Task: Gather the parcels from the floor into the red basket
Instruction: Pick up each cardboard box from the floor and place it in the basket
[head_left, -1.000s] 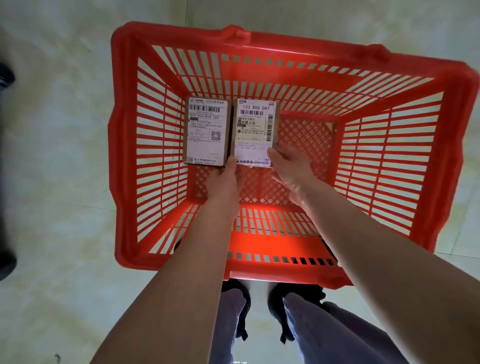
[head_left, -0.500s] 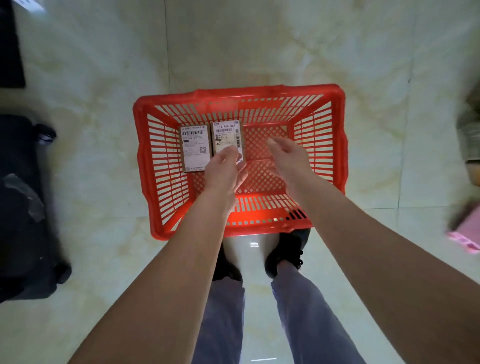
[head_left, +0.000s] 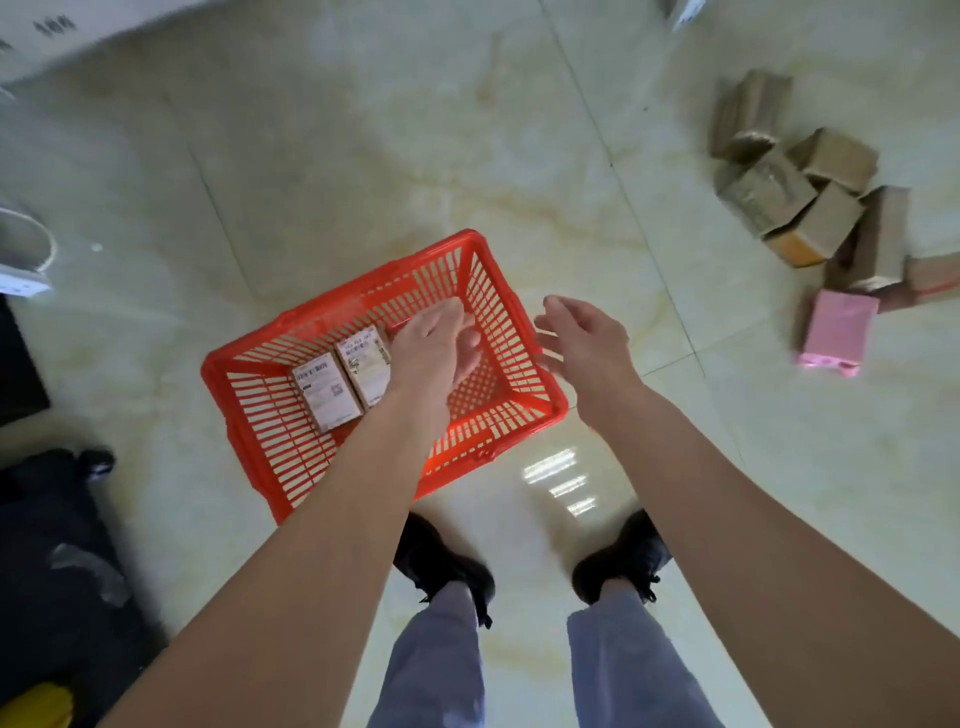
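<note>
The red basket (head_left: 270, 415) stands on the pale tiled floor in front of my feet. Two small labelled parcels lie side by side on its bottom: one on the left (head_left: 324, 397) and one to its right (head_left: 366, 371). My left hand (head_left: 434, 348) hovers above the basket, fingers relaxed, holding nothing. My right hand (head_left: 584, 345) is open and empty, just past the basket's right rim. A heap of several brown cardboard parcels (head_left: 795, 192) lies on the floor at the far right, with a pink parcel (head_left: 839, 332) at its near edge.
A black wheeled case (head_left: 62, 571) stands at the lower left, a yellow object (head_left: 36, 709) beside it. A white object (head_left: 23, 260) sits at the left edge. My two black shoes (head_left: 441, 564) are just behind the basket. Bare tiles separate basket and heap.
Both hands have let go of the parcels and risen out of the basket. The view has pulled back and swung right, bringing the parcel heap into sight.
</note>
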